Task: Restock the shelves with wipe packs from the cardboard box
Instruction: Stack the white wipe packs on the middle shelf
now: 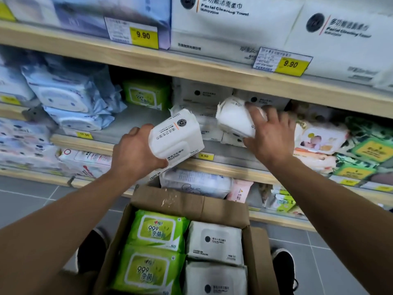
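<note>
At mid shelf (223, 165): 2 white wipe packs, one per hand, above cardboard box (191, 201).
Left hand (136, 152) fingers curled round labelled pack (176, 137); right hand (270, 135) fingers spread, gripping 2nd pack (234, 120) w/ stacked white packs close by. Prob. soft, light, slick film; grip across the width.

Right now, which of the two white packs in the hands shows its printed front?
The white pack in the left hand; its logo and lid face up, while the right hand's pack shows a plain side.

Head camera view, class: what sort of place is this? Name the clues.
Most likely a shop aisle: wooden shelves stacked with packaged wipes, yellow price tags reading 9.90 along the shelf edges, and an open cardboard box of wipe packs on the floor.
</note>
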`<action>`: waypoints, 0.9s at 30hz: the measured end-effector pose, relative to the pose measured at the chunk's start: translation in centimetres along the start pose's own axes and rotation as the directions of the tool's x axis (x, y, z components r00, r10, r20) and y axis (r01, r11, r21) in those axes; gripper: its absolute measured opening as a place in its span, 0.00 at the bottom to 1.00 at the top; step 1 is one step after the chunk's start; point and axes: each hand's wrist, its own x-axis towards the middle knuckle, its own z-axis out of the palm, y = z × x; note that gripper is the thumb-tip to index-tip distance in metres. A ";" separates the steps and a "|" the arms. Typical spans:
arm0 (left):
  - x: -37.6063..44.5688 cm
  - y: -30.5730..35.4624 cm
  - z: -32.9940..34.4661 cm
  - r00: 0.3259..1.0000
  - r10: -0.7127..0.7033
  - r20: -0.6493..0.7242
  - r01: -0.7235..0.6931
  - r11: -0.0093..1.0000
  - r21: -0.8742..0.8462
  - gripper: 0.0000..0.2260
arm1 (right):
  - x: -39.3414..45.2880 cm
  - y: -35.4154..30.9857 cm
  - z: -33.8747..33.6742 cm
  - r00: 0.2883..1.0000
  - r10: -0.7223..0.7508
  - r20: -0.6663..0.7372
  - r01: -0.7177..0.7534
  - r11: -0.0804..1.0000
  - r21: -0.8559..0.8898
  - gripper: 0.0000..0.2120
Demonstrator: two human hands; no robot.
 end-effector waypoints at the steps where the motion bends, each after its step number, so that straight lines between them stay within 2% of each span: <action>1: 0.5 0.2 0.2 1.000 0.004 -0.008 -0.004 1.000 -0.002 0.39 | 1.1 0.0 0.4 1.000 -0.006 -0.007 0.005 1.000 -0.015 0.43; 7: 3.0 1.8 0.9 0.999 0.028 -0.040 -0.030 0.999 -0.040 0.39 | 5.2 1.0 2.6 0.998 -0.059 -0.015 0.059 0.997 -0.040 0.40; 14: 4.7 4.0 1.9 0.998 0.022 -0.059 -0.026 0.997 -0.069 0.39 | 5.8 3.7 4.8 0.999 -0.032 0.001 0.032 0.998 -0.053 0.42; 18: 4.2 4.8 2.7 0.990 0.050 -0.129 -0.054 0.998 -0.029 0.39 | 5.2 2.8 5.8 0.992 0.041 -0.121 -0.050 0.996 -0.073 0.42; 22: 4.7 5.2 2.8 0.959 0.106 -0.263 -0.090 0.993 0.073 0.39 | 4.5 2.5 6.6 0.974 0.044 -0.224 -0.058 0.997 -0.057 0.36; 27: 7.5 8.0 3.1 0.945 0.135 -0.297 -0.085 0.981 0.176 0.37 | 3.9 2.4 6.8 0.955 0.051 -0.291 -0.061 0.998 -0.024 0.32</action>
